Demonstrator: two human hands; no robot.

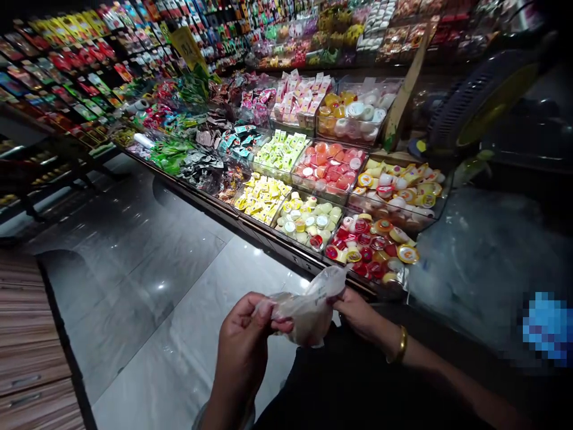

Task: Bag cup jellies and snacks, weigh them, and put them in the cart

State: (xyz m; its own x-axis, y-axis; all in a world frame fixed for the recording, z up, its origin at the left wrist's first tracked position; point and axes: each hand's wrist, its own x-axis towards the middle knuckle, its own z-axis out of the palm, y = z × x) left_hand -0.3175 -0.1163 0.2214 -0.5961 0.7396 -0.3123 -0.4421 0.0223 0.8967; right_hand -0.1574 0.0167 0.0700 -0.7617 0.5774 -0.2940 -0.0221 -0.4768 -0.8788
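Observation:
A thin, translucent plastic bag (308, 313) is stretched between my two hands, in front of the display counter. My left hand (248, 334) pinches one side of it between thumb and fingers. At the other side, my right hand (356, 310) grips the bag near its upper end; some of its fingers are hidden behind the plastic. A gold bangle (402, 344) circles my right wrist. Just beyond the bag lies a bin of red and yellow jelly cups (367, 248), with a bin of pale green jelly cups (308, 221) to its left.
Clear bins hold pink jelly cups (329, 164), yellow packets (262, 200) and other sweets. A dark fan (481, 98) stands at the right, above a large cloudy plastic sheet or bag (483, 257). A wooden cabinet (33, 334) borders the tiled floor (179, 310) at the left.

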